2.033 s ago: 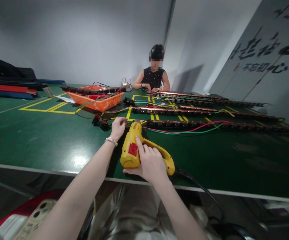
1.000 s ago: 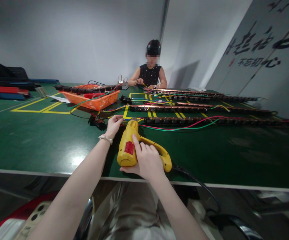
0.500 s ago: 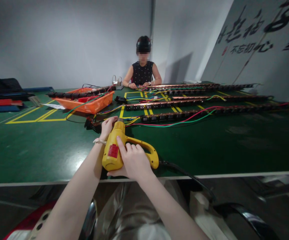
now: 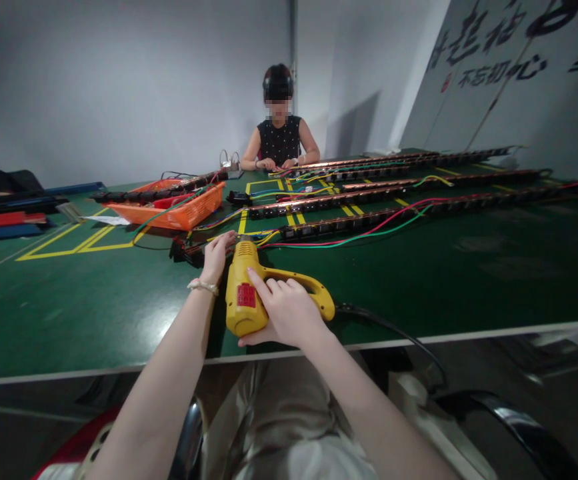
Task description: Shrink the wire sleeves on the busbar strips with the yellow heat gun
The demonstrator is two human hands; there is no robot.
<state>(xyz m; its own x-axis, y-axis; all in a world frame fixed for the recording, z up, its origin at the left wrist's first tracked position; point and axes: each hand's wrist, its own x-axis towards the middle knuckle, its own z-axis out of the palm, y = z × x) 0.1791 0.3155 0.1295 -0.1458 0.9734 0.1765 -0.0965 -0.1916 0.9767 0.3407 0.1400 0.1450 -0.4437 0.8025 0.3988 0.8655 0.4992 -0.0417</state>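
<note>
My right hand [image 4: 293, 307] is wrapped round the body of a yellow heat gun [image 4: 240, 270] with a red label, its index finger stretched along the top. The gun lies low over the near part of the table, its metal nozzle pointing forward at the coloured wires [image 4: 269, 239]. Just left of the nozzle, my left hand [image 4: 217, 257] has its fingers pressed together. What they hold is hidden. Beside that hand lies a black connector end [image 4: 181, 250]. To the right, a long black-and-copper strip [image 4: 353, 225] stretches away with red and green wires along it.
More long strips [image 4: 319, 203] lie across the green table [image 4: 93, 313]. An orange basket [image 4: 169, 215] stands left of centre with a strip across it. Red and blue bars [image 4: 9, 223] lie far left. A black power cord [image 4: 393, 325] hangs over the front edge. A co-worker [image 4: 279, 137] sits opposite.
The heat gun and my right hand have shifted right, so a wider gap shows between the gun and my left forearm. The left hand stays by the nozzle. The view has tilted slightly.
</note>
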